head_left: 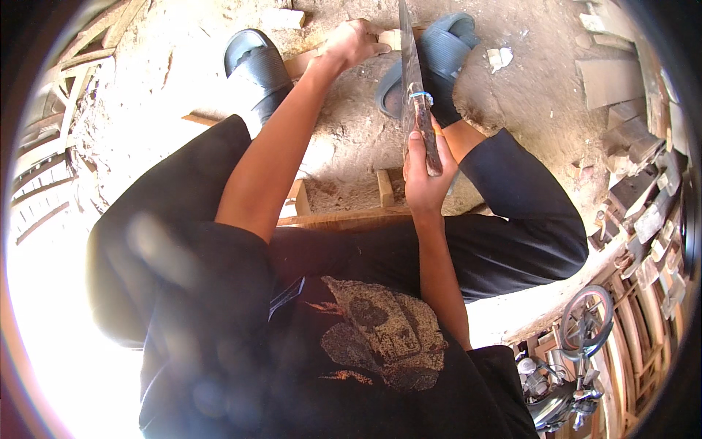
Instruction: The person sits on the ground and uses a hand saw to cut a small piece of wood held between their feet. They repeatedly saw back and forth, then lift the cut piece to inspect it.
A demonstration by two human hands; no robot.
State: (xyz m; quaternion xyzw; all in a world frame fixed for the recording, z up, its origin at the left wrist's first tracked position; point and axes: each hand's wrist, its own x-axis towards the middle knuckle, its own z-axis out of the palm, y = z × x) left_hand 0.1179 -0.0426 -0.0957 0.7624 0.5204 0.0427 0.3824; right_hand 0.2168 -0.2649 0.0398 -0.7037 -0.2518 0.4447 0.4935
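My right hand (426, 179) is closed around the worn wooden handle of a handsaw (411, 62), with a blue tie where handle meets blade. The long, narrow blade points away from me, past the top edge of the picture; its teeth cannot be made out. Farther forward, my left hand (353, 45) grips a light wooden strip (298, 64) lying low between my feet. The strip shows on both sides of that hand and reaches toward the blade. Whether blade and wood touch, I cannot tell.
Dark slide sandals (267, 73) are on my feet, either side of the strip. I sit low, a wooden frame piece (358, 217) by my legs. Wood offcuts (647, 212) pile up at right, near a motorbike (556, 388). Slatted wood (55, 139) stands at left.
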